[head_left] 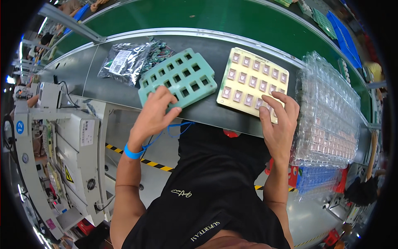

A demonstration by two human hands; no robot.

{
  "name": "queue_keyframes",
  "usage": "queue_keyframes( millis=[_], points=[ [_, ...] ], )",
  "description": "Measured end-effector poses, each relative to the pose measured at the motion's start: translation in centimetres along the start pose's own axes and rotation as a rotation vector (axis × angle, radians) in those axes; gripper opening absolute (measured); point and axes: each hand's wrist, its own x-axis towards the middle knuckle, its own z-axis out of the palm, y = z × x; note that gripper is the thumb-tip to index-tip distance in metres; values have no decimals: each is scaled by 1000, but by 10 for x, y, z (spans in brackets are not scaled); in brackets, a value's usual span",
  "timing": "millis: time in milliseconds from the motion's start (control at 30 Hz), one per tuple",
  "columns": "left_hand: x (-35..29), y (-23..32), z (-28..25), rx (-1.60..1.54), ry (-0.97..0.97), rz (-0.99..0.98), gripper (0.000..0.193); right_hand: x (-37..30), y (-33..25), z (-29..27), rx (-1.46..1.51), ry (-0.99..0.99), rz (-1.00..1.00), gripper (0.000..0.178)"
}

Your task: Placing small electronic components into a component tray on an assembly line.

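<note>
My left hand (155, 111) is at the near left edge of a green tray (166, 76) with rows of square pockets. Its fingers bend over the top and its thumb lies along the near edge; the tray sits askew on the bench. To the right lies a pale yellow tray (223, 101) carrying rows of small pinkish rectangular parts (248, 100). Over its near right corner my right hand (282, 118) is curled, thumb and fingertips close together above the nearest row of parts. Whatever is between those fingertips is hidden.
Behind the green tray lie a silvery bag (126, 62) and a heap of small wired circuit boards (159, 52). A tall stack of clear plastic trays (327, 108) stands at the right. Beyond the metal rail runs a green conveyor belt (166, 18). White machinery (76, 145) stands left.
</note>
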Motion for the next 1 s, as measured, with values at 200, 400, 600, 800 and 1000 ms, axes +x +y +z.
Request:
queue_keyframes(
  millis=[200,400,600,800,1000],
  points=[
    [-15,-11,14,44,17,4,20,1,-9,5,37,-34,-36,27],
    [-6,-8,-12,15,189,59,22,0,-24,9,123,-51,-44,30],
    [-3,-45,-62,50,611,179,11,-3,-28,11,159,-84,-102,31],
    [-30,-1,-75,-733,848,140,54,-4,-44,21,563,-251,-68,29],
    [-4,71,23,-1328,641,328,45,-40,-59,46,1358,-543,248,73]
  ],
)
